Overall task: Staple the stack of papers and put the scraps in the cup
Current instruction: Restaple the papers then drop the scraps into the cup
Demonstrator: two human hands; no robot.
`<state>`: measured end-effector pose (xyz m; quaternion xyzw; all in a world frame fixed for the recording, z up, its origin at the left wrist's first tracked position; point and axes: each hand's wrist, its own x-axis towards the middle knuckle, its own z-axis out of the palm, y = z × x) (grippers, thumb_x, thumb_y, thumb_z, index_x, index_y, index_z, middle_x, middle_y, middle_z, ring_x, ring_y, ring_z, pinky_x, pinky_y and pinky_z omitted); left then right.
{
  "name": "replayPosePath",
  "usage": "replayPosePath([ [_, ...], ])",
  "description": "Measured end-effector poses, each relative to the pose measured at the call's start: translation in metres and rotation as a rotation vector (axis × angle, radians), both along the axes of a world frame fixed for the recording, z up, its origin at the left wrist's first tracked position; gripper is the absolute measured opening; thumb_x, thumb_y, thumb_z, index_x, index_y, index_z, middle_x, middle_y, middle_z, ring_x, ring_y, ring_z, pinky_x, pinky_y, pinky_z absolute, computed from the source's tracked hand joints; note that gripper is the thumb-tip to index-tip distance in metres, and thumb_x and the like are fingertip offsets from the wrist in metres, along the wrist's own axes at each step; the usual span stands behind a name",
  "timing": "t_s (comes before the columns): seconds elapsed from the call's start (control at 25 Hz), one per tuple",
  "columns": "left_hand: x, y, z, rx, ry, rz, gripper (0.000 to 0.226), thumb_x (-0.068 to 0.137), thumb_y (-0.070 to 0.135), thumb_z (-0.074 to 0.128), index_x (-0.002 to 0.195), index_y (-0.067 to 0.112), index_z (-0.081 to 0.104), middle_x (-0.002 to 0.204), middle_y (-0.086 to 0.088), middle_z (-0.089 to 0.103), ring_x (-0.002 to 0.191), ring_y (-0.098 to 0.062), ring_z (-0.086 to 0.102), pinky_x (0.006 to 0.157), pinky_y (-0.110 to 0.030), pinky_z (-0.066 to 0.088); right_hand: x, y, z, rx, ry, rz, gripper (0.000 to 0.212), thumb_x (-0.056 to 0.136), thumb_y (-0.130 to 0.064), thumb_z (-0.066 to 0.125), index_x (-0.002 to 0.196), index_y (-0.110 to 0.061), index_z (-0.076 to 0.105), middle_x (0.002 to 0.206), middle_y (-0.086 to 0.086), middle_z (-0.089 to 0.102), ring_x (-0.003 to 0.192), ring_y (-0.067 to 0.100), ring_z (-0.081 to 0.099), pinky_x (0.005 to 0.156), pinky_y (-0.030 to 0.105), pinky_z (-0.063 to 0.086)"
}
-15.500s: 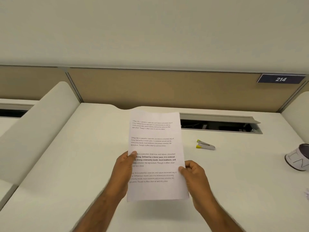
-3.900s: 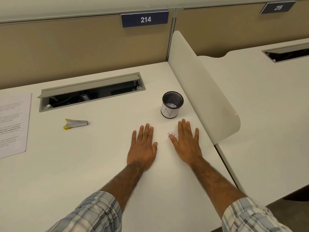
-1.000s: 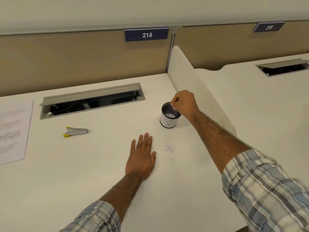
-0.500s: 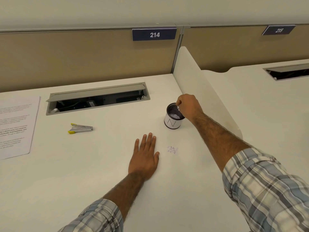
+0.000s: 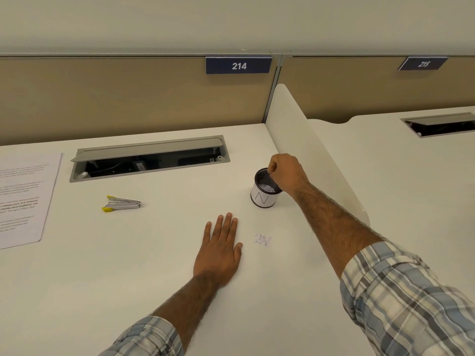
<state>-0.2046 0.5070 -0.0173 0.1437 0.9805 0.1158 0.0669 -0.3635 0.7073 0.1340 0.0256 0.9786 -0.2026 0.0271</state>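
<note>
A small round cup [image 5: 262, 199] with a white side and dark rim stands on the white desk [image 5: 128, 265]; white paper scraps lie inside it. My right hand [image 5: 286, 173] hovers over the cup's far rim, fingertips pinched together; whether a scrap is between them I cannot make out. A little pile of paper scraps [image 5: 262, 240] lies on the desk in front of the cup. My left hand [image 5: 221, 250] rests flat on the desk just left of that pile. The printed stack of papers [image 5: 23, 199] lies at the left edge. A silver stapler [image 5: 120, 203] with yellow ends lies between papers and cup.
An open grey cable tray [image 5: 149, 158] is sunk into the desk behind the stapler. A white curved divider [image 5: 308, 150] rises just right of the cup, with a neighbouring desk [image 5: 411, 176] beyond it. A tan partition [image 5: 128, 98] with a 214 sign closes the back.
My right hand went from the desk beside the scrap pile up to the cup and has stayed over its rim. The left hand has stayed flat. The view shifted slightly.
</note>
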Motion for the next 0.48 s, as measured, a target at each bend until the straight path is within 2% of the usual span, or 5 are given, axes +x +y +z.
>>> replayPosePath([
  [0.08,-0.0001,-0.0007,0.0009,0.002,0.001,0.001,0.067,0.109,0.046,0.013,0.165,0.020,-0.014,0.173,0.001,-0.020,0.160,-0.019,-0.020,0.130,-0.046,-0.009,0.0002,0.0011,-0.0011,-0.070,0.000,-0.033,0.028,0.083,0.008,0.055,0.076,-0.017,0.064,0.089,0.002,0.068,0.086,0.024,0.066,0.066,0.029,0.049],
  [0.16,0.0001,-0.0007,0.0017,0.000,0.003,0.001,0.067,0.109,0.046,0.013,0.165,0.020,-0.013,0.174,0.001,-0.020,0.160,-0.019,-0.019,0.130,-0.046,-0.009,-0.0002,0.0025,-0.0021,-0.193,-0.035,-0.081,0.025,0.084,0.009,0.053,0.083,-0.009,0.070,0.089,0.007,0.070,0.089,0.028,0.068,0.076,0.037,0.058],
  [0.24,0.0004,-0.0005,0.0012,-0.001,0.003,-0.001,0.067,0.109,0.046,0.013,0.165,0.020,-0.013,0.174,0.001,-0.019,0.160,-0.019,-0.019,0.130,-0.046,-0.009,0.0003,0.0029,-0.0012,-0.298,-0.068,-0.123,0.031,0.082,0.012,0.047,0.085,-0.005,0.072,0.089,0.013,0.071,0.087,0.031,0.070,0.081,0.043,0.061],
  [0.32,-0.0001,-0.0017,-0.0002,-0.003,0.010,0.003,0.068,0.109,0.046,0.013,0.165,0.020,-0.013,0.174,0.001,-0.020,0.160,-0.019,-0.019,0.130,-0.046,-0.008,0.0019,0.0024,0.0010,-0.322,-0.053,-0.129,0.033,0.080,0.014,0.046,0.079,-0.008,0.070,0.081,0.007,0.068,0.079,0.026,0.067,0.073,0.037,0.060],
  [0.48,-0.0008,-0.0007,-0.0032,-0.003,0.020,0.002,0.068,0.109,0.045,0.016,0.166,0.019,-0.012,0.174,0.000,-0.018,0.161,-0.020,-0.017,0.131,-0.047,-0.007,0.0021,0.0063,0.0051,-0.364,-0.028,-0.143,0.027,0.078,0.012,0.057,0.075,-0.012,0.068,0.071,-0.002,0.063,0.070,0.017,0.060,0.061,0.026,0.050],
])
